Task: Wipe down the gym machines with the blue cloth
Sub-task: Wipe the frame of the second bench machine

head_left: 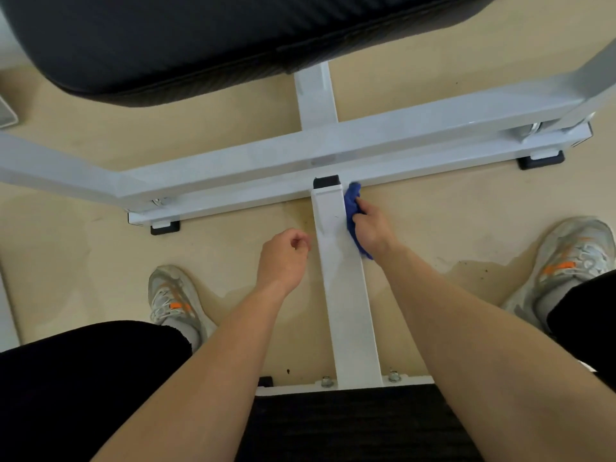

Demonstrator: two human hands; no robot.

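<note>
Two hands over beige floor: right hand (373, 228) grips blue cloth (351, 208) against white bar (343, 278), left hand (283, 258) loosely curled, empty

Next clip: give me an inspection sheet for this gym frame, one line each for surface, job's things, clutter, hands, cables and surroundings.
Surface: beige floor, stained and speckled with dark bits near the feet.
Job's things: blue cloth pressed on the right side of the white centre beam; white cross bars beyond it.
Clutter: nothing seen.
Hands: right hand grips the cloth; left hand loosely curled, empty, just left of the beam.
Cables: nothing seen.
Surroundings: black pad above, black seat below, sneakers either side.
</note>
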